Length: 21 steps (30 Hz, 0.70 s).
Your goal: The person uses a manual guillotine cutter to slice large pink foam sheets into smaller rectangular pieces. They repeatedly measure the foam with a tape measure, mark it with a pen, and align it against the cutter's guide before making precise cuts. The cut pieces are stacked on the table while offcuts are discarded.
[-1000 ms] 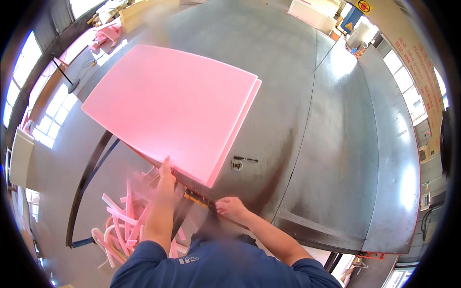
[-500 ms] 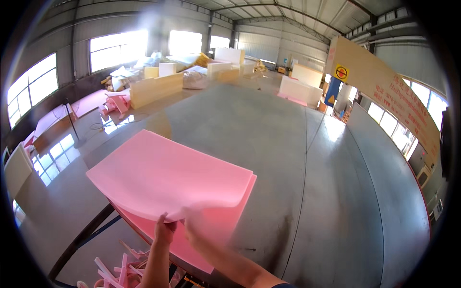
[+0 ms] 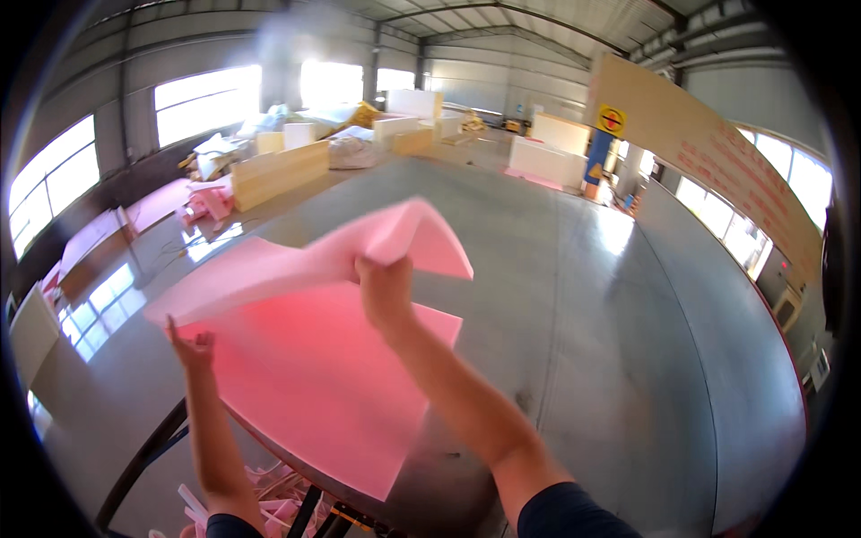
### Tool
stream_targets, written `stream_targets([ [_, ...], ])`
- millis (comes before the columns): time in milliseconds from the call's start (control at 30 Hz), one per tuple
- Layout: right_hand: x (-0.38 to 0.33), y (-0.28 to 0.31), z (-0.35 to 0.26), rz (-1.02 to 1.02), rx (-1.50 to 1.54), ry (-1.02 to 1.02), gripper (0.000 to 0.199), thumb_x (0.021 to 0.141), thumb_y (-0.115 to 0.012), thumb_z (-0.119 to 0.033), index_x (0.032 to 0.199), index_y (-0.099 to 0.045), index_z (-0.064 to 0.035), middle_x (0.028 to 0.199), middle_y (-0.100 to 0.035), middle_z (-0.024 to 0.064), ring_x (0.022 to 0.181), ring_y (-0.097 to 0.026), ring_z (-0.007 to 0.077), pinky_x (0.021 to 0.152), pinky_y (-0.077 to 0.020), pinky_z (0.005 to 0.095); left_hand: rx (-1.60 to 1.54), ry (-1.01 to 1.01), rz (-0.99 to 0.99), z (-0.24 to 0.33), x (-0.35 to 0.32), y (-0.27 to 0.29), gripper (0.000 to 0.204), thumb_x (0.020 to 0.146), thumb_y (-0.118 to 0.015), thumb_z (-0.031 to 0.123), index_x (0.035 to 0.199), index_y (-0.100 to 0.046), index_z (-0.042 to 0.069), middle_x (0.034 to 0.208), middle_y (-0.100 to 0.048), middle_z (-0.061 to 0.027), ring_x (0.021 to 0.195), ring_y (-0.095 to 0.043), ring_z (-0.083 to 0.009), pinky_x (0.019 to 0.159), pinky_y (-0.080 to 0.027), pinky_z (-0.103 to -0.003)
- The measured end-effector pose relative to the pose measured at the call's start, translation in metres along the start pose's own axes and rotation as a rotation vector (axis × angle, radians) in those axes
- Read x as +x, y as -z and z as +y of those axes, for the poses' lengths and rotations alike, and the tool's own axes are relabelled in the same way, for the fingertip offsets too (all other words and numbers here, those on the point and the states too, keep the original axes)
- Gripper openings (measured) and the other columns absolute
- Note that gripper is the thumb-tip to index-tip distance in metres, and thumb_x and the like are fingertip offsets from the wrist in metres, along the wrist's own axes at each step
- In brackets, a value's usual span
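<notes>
I hold a thin pink foam sheet point(image 3: 314, 260) lifted in the air, bent and flexing. My right hand point(image 3: 384, 291) grips its near edge at the middle. My left hand point(image 3: 191, 345) holds the sheet's left corner with fingers spread under it. Below it lies a stack of flat pink foam sheets point(image 3: 332, 394) on a table whose dark frame point(image 3: 148, 462) shows at the lower left.
Pink foam offcuts point(image 3: 260, 498) lie piled on the floor by the table frame. The wide grey hall floor point(image 3: 610, 359) stretches ahead. Beige and white foam blocks point(image 3: 278, 170) stand stacked at the back left, more blocks point(image 3: 547, 161) at the back.
My head has tilted up from the table toward the hall. Both hands have lifted the top pink sheet off the stack, and it now bends in the air.
</notes>
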State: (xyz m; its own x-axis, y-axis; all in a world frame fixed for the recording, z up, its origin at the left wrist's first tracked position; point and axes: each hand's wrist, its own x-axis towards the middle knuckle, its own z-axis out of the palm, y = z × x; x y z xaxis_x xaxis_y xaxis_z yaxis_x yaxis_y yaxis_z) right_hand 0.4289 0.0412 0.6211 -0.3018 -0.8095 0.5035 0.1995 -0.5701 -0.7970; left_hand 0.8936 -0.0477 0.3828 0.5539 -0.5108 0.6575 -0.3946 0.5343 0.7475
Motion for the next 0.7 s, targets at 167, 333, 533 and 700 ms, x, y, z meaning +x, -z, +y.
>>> stream_targets([
  [167,0.054,0.135,-0.165,0.012,0.062,0.299,0.017,0.073,-0.057,0.004,0.089,-0.063,0.0015,0.084,-0.064,0.0064,0.068,-0.059,0.0130,0.055,-0.0463,0.0287,-0.855,0.653,0.053,0.088,0.028,-0.011,0.072,0.085,-0.067,0.058,0.144,-0.043,0.024,0.142,-0.050,0.0002,0.127,-0.048,-0.0298,0.090,-0.047,-0.051],
  [333,0.050,0.357,-0.368,0.417,-1.389,0.998,0.023,0.083,-0.066,-0.010,0.105,-0.071,-0.0059,0.081,-0.072,0.0098,0.073,-0.067,0.0216,0.069,-0.0548,0.0358,-0.970,0.165,-0.176,0.348,-0.048,-0.110,0.079,0.085,-0.071,0.053,0.145,-0.036,0.017,0.141,-0.045,-0.0106,0.128,-0.044,-0.0340,0.100,-0.041,-0.063],
  [533,-0.099,0.679,-0.601,0.515,-0.993,1.137,0.027,0.085,-0.067,-0.012,0.110,-0.066,-0.0025,0.102,-0.067,0.0107,0.097,-0.063,0.0210,0.087,-0.0513,0.0335,-1.330,0.145,-0.508,0.639,-0.130,-0.259,0.109,0.084,-0.066,0.052,0.157,-0.002,0.002,0.162,-0.006,-0.0252,0.148,-0.005,-0.0509,0.117,-0.009,-0.072],
  [700,-0.297,0.868,-0.617,0.474,-0.645,1.138,0.021,0.079,-0.071,-0.002,0.099,-0.065,0.0019,0.100,-0.066,0.0097,0.093,-0.064,0.0170,0.082,-0.0536,0.0280,-1.658,0.341,-0.681,0.735,-0.329,-0.332,0.109,0.091,-0.041,0.073,0.157,0.009,0.003,0.164,-0.002,-0.0234,0.149,-0.012,-0.0485,0.119,-0.012,-0.068],
])
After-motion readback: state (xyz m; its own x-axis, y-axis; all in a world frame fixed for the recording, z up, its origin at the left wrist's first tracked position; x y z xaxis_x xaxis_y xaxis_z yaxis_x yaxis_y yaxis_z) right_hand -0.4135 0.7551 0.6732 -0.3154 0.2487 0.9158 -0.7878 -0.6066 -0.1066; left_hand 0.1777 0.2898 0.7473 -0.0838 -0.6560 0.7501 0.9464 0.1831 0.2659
